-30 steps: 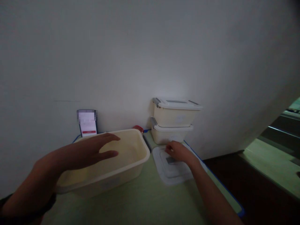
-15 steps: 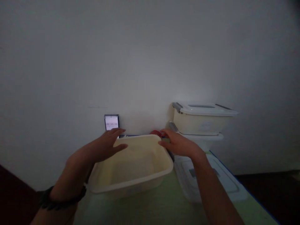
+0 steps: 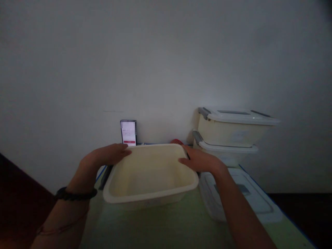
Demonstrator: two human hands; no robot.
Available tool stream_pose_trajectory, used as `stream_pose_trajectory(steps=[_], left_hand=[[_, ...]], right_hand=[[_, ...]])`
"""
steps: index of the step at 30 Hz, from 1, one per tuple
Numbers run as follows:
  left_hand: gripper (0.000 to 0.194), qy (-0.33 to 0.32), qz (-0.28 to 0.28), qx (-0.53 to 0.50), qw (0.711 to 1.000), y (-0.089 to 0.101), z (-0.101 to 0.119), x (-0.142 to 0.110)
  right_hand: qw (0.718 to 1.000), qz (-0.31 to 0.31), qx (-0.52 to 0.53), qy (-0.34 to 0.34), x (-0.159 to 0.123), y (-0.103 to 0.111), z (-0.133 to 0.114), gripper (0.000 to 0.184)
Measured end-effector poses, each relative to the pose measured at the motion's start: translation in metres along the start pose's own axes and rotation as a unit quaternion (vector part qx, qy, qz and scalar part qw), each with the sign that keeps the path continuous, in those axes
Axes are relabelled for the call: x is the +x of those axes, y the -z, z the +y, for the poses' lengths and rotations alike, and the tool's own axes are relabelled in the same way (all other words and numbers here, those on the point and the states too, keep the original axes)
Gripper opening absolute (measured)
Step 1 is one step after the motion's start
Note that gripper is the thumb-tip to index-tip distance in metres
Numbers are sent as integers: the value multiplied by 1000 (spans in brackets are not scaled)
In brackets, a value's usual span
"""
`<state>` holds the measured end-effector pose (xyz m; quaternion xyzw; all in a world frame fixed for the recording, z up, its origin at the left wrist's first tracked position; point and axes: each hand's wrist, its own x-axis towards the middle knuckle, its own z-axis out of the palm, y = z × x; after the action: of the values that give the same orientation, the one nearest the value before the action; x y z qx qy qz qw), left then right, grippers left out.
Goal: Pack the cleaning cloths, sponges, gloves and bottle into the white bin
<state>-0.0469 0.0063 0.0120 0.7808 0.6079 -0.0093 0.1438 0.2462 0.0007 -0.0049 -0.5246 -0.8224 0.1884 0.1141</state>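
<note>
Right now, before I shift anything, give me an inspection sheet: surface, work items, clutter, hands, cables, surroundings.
Surface: pale green table with blue edging.
Work items: open cream bin with no lid on; white lid lying flat to its right, partly hidden by the forearm; lidded upper box stacked on lidded lower box.
Clutter: upright phone, screen lit; red patterned item behind the bin, mostly hidden.
Hands: left hand and right hand at the bin's far corners; firmness of grip cannot be told.
Cables: nothing seen.
Surroundings: plain wall behind; dim light.
</note>
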Motion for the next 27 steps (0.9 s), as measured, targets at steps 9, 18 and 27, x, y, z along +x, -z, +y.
stream_pose_trajectory(steps=[9,18,27], left_hand=[[41,-11,32,-190,981,18,9,-19],[41,-13,40,-346,937,17,8,-19],[43,-49,133,-211,967,19,22,-19]], right_hand=[[980,88,176,32,-13,21,7,37],[967,239,72,42,-23,38,5,25],[976,114,-152,-102,-32,35,-10,41]])
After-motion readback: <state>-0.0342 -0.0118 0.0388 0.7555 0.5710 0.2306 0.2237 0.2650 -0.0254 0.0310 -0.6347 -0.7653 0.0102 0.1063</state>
